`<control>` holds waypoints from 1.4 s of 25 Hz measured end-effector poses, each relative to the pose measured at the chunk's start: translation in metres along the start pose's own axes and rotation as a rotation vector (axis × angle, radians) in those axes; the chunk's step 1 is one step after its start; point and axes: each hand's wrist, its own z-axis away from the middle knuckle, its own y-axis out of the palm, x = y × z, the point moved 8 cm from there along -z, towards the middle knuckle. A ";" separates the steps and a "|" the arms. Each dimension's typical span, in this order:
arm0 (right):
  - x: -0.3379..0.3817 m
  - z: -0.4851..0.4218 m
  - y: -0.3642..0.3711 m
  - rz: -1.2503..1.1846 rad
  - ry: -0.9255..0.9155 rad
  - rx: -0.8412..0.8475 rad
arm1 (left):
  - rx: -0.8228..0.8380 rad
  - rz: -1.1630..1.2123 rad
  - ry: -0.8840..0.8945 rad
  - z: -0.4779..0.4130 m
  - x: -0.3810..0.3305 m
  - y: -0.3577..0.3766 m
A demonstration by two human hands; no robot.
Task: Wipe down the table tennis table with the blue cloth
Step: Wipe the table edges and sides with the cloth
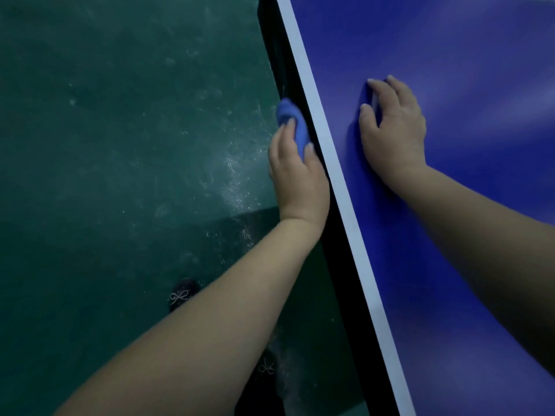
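Just off the table's long side, the left hand (295,172) grips the blue cloth (289,118), thumb on the table side and fingers on the floor side, curled round it. The cloth is bunched into a soft, rounded wad that sticks out past the fingertips and presses against the dark side rail (333,253) below the tabletop's rim. The table tennis table (450,235) fills the right of the view, its top a smooth, matt deep blue with faint pale sheen in places. A straight white edge line (339,181) runs along its border from the top of the view to the bottom, meeting the black rail at a sharp corner.

The right hand (396,136) rests on the blue top, well inside the white line, with fingers slightly arched and a little apart, their tips touching the surface. A small pale patch shows between thumb and forefinger; I cannot tell what it is.

Left of the rail lies a green floor (105,145), scuffed and speckled with pale marks, wide open beside the table. Two dark shoes (181,294) with small pale bows stand on it close to the rail, partly hidden by the left forearm. Both forearms are bare, and the tabletop is bare ahead of and beyond the right hand.
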 end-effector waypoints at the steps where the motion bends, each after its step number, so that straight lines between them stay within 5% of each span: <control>1: 0.004 -0.010 0.002 0.003 0.002 -0.005 | 0.014 0.004 -0.117 0.004 0.013 0.001; 3: 0.012 -0.031 0.007 0.016 0.002 -0.005 | 0.072 0.002 -0.100 0.037 0.015 -0.005; 5: 0.018 -0.052 0.011 0.023 0.005 -0.003 | 0.110 -0.015 0.131 0.053 -0.010 -0.012; 7: 0.018 -0.065 0.012 0.027 0.015 -0.005 | 0.053 -0.019 0.254 -0.006 -0.030 -0.004; 11: 0.015 -0.085 0.012 0.011 0.033 -0.019 | -0.040 -0.014 -0.026 -0.140 -0.024 0.004; 14: 0.011 -0.105 0.011 -0.007 0.060 -0.031 | 0.064 0.034 -0.295 -0.090 0.013 0.006; 16: 0.005 -0.116 0.011 -0.016 0.092 -0.041 | 0.064 0.016 -0.089 -0.055 -0.012 -0.004; 19: -0.001 -0.126 0.012 -0.019 0.123 -0.056 | 0.018 -0.034 0.198 -0.120 -0.046 0.000; 22: -0.003 -0.132 0.011 -0.027 0.139 -0.065 | 0.002 0.034 -0.132 -0.196 -0.025 0.005; 24: -0.005 -0.135 0.010 -0.021 0.151 -0.065 | 0.049 0.132 -0.455 -0.179 0.002 0.003; 25: -0.006 -0.135 0.010 -0.016 0.159 -0.065 | 0.011 0.133 -0.462 -0.159 -0.002 -0.008; 28: -0.008 -0.138 0.010 -0.023 0.178 -0.072 | -0.071 -0.153 0.099 -0.132 -0.061 -0.035; 31: -0.006 -0.139 0.009 -0.021 0.177 -0.067 | 0.136 -0.648 0.674 -0.128 -0.111 0.011; 33: -0.006 -0.139 0.008 -0.018 0.180 -0.063 | 0.294 -0.956 0.872 -0.139 -0.124 0.051; 35: -0.004 -0.137 0.010 -0.012 0.181 -0.054 | 0.451 -1.142 0.885 -0.180 -0.125 0.083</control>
